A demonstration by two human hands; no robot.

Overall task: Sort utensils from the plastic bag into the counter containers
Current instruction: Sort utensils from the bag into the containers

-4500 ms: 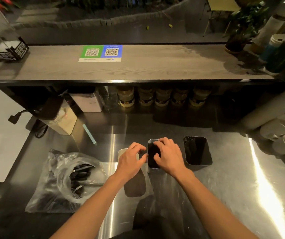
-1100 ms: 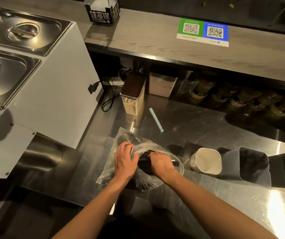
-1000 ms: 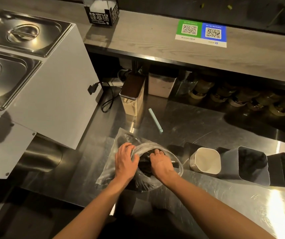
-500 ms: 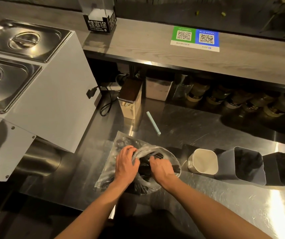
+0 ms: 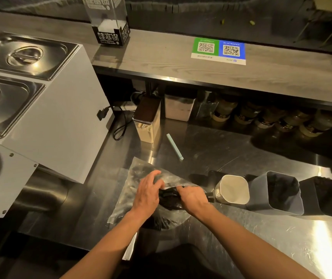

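Left hand [image 5: 149, 193] pinches the plastic bag [image 5: 130, 188], right hand [image 5: 194, 199] grips utensils [image 5: 169, 201] inside.

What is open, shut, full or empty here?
Bag, open.
Left hand, holds bag's mouth.
Right hand, inside bag, grips utensils.
White cup, empty.
Grey bin, dark things inside.
Lids, shut.
Plug, unplugged.

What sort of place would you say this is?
Most likely a small eatery's service counter: lidded steel food-warmer pans, QR code stickers on the wooden ledge, and a plastic bag of black utensils on a stainless worktop.
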